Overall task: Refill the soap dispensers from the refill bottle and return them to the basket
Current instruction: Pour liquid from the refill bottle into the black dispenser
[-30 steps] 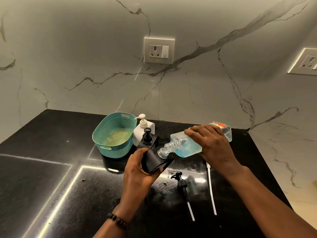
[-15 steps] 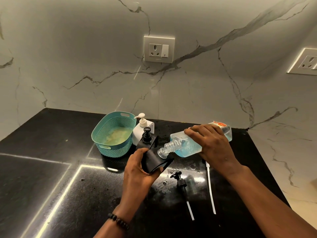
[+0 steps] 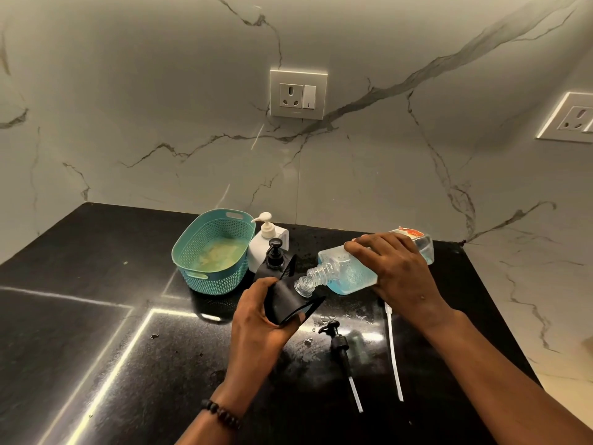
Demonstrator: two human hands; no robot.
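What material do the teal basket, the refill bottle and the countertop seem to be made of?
Teal basket: probably moulded plastic, matte; its walls are a regular grid of small holes. Refill bottle: clear plastic most likely, though glass is possible; the blue liquid shows through and its neck is ribbed. Countertop: polished dark stone, perhaps granite; it is speckled and mirrors bright light strips.

We find no readable text, the orange and white label (image 3: 407, 233) on the clear refill bottle of blue liquid (image 3: 348, 273), just beyond our right hand (image 3: 393, 268), too blurred for us to make out any words or brand
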